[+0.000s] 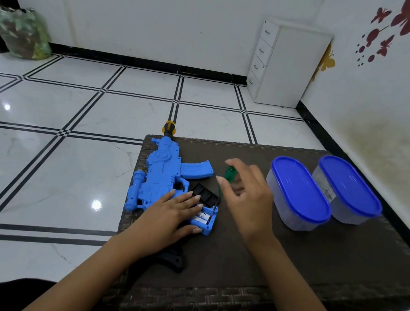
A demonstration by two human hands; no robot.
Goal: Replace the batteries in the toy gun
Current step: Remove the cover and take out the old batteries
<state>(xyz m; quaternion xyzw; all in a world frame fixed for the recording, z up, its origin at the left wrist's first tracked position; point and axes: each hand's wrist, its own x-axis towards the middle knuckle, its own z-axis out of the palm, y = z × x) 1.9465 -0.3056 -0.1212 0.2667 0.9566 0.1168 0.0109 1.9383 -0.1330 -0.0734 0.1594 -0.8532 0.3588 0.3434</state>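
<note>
1. I see the toy gun lying flat along the left edge of the desk, a low dark woven surface. Its yellow-and-black muzzle projects past the far edge; its dark stock points toward the near edge.
2. The gun's battery compartment is open and faces up. Batteries with white labels sit inside it.
3. The black compartment cover lies on the desk, touching the gun just beyond the open compartment.
4. My left hand rests palm-down on the gun body beside the compartment. Its grip is flat, fingers spread, enclosing nothing; the thumb presses the near side of the compartment.
5. My right hand is raised above the desk to the right of the gun. Its grip is closed loosely around the green handle of a screwdriver.
6. The screwdriver shaft slants down and left; its tip sits at the right-hand end of the open compartment. I cannot tell whether the tip touches a battery.
7. Two clear containers with blue lids stand toward the far right corner of the desk: the nearer container and the farther container, just beside each other.
8. The desk stands on a white tiled floor.
</note>
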